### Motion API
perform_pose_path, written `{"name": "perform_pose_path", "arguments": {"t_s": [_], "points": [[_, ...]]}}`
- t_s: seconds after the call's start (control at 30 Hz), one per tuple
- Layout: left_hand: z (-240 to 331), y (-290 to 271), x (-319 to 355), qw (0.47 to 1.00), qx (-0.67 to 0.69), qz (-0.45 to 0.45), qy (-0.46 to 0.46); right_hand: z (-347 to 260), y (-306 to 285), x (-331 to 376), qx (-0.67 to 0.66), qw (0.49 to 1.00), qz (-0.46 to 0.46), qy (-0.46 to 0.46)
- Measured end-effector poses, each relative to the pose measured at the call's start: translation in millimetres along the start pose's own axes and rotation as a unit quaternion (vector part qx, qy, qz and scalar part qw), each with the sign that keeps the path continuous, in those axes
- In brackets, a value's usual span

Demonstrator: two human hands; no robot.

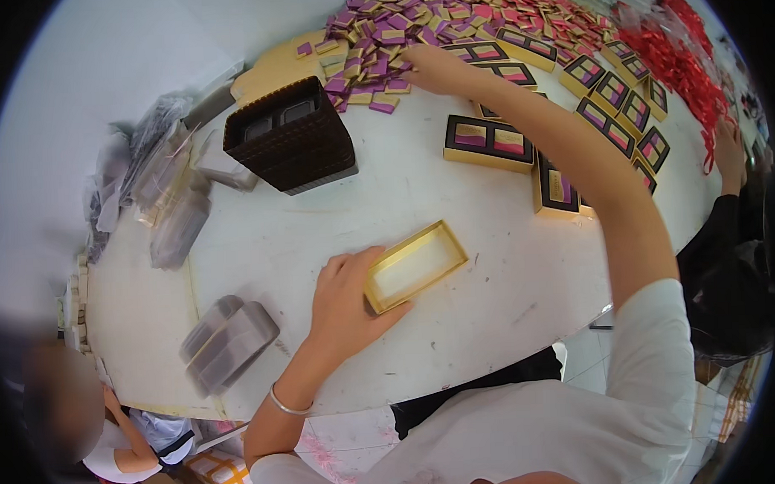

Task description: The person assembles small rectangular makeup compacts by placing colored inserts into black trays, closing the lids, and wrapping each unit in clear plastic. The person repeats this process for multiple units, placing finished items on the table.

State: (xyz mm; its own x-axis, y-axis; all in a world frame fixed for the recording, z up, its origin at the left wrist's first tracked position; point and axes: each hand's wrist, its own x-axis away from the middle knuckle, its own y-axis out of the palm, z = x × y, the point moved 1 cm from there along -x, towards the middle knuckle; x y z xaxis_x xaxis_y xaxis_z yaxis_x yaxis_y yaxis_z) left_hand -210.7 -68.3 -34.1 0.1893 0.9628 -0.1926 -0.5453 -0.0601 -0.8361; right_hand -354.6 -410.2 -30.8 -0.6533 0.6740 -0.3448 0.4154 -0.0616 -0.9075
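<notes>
Gold box [418, 266], end clasped in the left hand [348, 296], probably to steady it; right hand [437, 70], well apart, at purple-and-gold pieces [381, 39], grip unclear.

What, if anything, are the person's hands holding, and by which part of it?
The left hand grips the open gold box around its left end. The right hand is at the purple-and-gold pieces; whether it holds one cannot be told.

Left hand [347, 299] curls close in; right hand [434, 70] reaches far forward.
</notes>
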Motion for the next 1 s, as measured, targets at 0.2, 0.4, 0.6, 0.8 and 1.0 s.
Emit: {"name": "perform_pose_path", "arguments": {"t_s": [0.2,0.4,0.6,0.8,1.0], "points": [[-3,10,-11,0.999,-0.038,0.030,0.015,11,45,-37,0.265,0.963,-0.007,-0.058],[-16,15,-1,0.995,0.006,0.096,-0.009,-62,-23,20,0.131,0.980,0.098,-0.115],[-10,22,-3,0.994,0.009,0.108,-0.019,-172,-73,173,0.042,0.932,0.005,-0.360],[-6,12,1,0.991,0.023,0.126,-0.024,-161,-78,153,-0.254,0.952,0.062,-0.158],[-46,-94,-68,0.916,-0.165,0.350,0.109,-128,-105,148,-0.514,0.855,0.067,0.021]]}}
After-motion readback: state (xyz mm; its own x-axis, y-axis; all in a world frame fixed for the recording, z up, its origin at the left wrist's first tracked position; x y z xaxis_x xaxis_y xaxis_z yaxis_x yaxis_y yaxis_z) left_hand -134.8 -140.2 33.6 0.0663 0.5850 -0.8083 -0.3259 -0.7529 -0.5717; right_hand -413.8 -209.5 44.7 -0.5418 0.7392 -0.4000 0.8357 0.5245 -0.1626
